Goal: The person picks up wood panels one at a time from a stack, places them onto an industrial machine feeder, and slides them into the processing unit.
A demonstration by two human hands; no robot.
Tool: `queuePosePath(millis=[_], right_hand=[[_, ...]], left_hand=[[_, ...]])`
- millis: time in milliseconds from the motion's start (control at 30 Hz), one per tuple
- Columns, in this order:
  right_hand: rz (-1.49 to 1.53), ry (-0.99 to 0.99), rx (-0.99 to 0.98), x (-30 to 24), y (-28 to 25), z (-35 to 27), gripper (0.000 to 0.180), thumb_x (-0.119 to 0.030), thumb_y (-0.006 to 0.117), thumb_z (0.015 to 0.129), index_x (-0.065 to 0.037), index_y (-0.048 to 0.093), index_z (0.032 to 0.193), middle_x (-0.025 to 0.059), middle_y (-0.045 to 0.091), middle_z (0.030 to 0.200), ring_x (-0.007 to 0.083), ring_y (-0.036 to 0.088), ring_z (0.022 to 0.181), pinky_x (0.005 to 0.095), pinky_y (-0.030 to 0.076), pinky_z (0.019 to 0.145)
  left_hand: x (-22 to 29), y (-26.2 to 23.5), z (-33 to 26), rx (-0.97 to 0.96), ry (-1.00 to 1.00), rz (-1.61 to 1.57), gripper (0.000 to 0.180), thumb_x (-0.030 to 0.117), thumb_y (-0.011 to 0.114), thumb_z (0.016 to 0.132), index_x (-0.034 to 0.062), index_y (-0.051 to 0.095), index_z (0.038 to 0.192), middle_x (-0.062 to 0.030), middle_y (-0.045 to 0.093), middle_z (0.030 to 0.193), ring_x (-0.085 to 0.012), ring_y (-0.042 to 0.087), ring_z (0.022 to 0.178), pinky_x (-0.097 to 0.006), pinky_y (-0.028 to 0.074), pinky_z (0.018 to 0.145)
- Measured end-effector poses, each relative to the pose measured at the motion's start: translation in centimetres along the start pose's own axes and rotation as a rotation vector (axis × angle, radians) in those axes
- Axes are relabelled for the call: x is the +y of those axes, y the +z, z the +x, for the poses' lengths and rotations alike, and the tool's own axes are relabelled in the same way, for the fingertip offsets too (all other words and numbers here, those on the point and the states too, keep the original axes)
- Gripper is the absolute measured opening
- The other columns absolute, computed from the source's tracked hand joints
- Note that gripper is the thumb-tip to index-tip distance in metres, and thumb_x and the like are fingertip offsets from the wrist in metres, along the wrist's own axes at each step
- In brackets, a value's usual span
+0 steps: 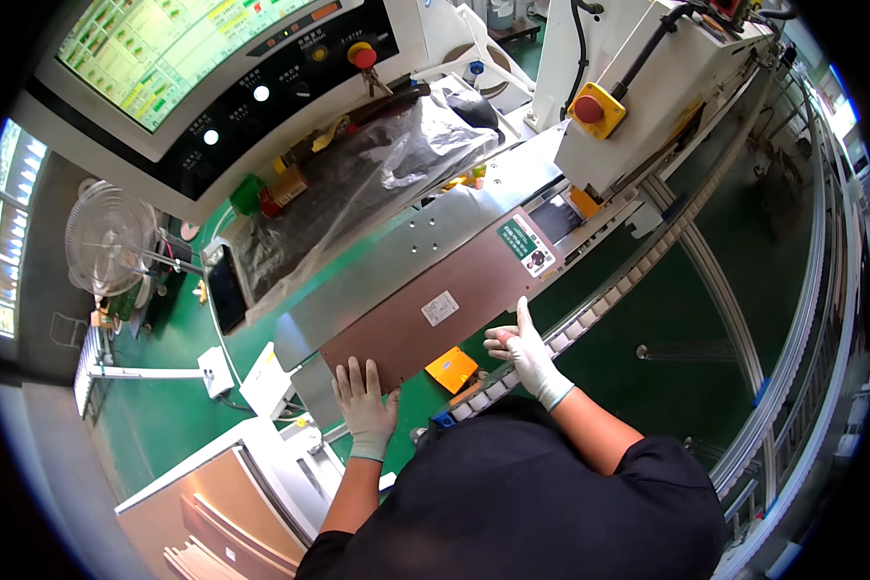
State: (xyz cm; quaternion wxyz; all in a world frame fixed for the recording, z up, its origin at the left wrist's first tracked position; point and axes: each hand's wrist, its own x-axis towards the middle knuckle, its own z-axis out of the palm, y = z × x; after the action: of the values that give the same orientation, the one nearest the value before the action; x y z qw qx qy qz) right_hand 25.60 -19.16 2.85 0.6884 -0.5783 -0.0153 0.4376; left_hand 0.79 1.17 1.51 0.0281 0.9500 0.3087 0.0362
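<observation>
A brown rectangular panel (478, 282) lay aslant on the metal ledge (358, 288) of a machine, with a white label (440, 309) near its middle and a green-and-white sticker (528, 245) at its right end. The gloved left hand (365, 411) was at the panel's left end: its fingers were extended and a little apart, with the tips laid upon the surface near the corner, and they were not closed around anything. The gloved right hand (522, 353) was beside the near long edge, toward the right end. Its fingers were loosely spread, one digit pointing up to the edge and the others pointing left, and it had hold of nothing; whether the upper tip touched the panel, I cannot tell.

Under the near edge, between the two hands, an orange piece (451, 369) showed. A roller track (590, 317) ran just beside the right hand, close to the person's body.

Beyond the ledge, a clear plastic sheet (406, 159) was spread over a dark surface. At its left side there were a green roll (247, 193) and a small brown box (288, 184), whose content could not be seen. A black flat device (225, 290) lay near the sheet's lower corner. At lower left, a white-edged holder with a tan face (164, 522) carried brown pieces (237, 546) and pale strips (195, 559); how deep it was, I cannot tell. Farther away stood a control panel with a lit screen (164, 53) and a round fan (111, 237).
</observation>
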Motion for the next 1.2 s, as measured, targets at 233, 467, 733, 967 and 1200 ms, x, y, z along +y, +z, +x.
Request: queuePosePath(millis=[233,467,733,967,1200], right_hand=[[0.2,0.159,-0.104,-1.5,-3.4,1.8,0.099,-0.009,0.05,0.101,-0.035,-0.03,0.153,0.0205,0.059,0.119,0.0237,0.065,0.095,0.0391,0.056,0.086],[0.197,0.092,-0.143,-5.9,-10.5,4.1,0.099,-0.021,0.052,0.101,-0.034,-0.032,0.153,0.0216,0.053,0.132,0.0277,0.063,0.105,0.0413,0.055,0.09],[0.164,-0.05,0.141,-6.4,-17.7,10.5,0.072,-0.025,0.049,0.104,-0.031,0.003,0.16,0.0107,0.058,0.115,0.0211,0.064,0.094,0.0336,0.057,0.078],[0.495,-0.205,0.318,-4.2,-8.5,5.8,0.046,-0.024,0.038,0.108,-0.011,0.037,0.152,0.0076,0.045,0.152,0.0232,0.061,0.116,0.0393,0.054,0.092],[0.385,-0.299,0.167,-2.5,-6.6,4.0,0.065,-0.017,0.039,0.104,-0.01,0.012,0.162,0.013,0.013,0.169,0.0288,0.043,0.14,0.0399,0.048,0.103]], left_hand=[[3.4,0.4,1.8,-0.027,-0.031,-0.043,0.078,0.045,0.071,0.083,0.0084,0.044,0.147,-0.0196,0.033,0.156,-0.0464,0.024,0.146,-0.06,0.021,0.119],[10.2,0.3,6.5,-0.16,0.044,-0.023,0.081,0.043,0.069,0.087,0.0087,0.036,0.152,-0.0173,0.024,0.162,-0.043,0.016,0.151,-0.064,0.017,0.119],[16.3,-0.7,12.2,-0.22,0.221,-0.127,0.083,0.045,0.066,0.089,0.0082,0.032,0.155,-0.0167,0.021,0.164,-0.0391,0.011,0.154,-0.063,0.013,0.12],[8.4,-0.2,10.6,-0.137,0.308,-0.151,0.09,0.051,0.074,0.078,0.0079,0.04,0.15,-0.0163,0.03,0.161,-0.0378,0.02,0.152,-0.048,0.017,0.124],[5.4,-0.3,8.4,-0.075,0.217,-0.102,0.094,0.055,0.078,0.071,0.0079,0.044,0.145,-0.0162,0.038,0.155,-0.0383,0.03,0.146,-0.051,0.024,0.12]])
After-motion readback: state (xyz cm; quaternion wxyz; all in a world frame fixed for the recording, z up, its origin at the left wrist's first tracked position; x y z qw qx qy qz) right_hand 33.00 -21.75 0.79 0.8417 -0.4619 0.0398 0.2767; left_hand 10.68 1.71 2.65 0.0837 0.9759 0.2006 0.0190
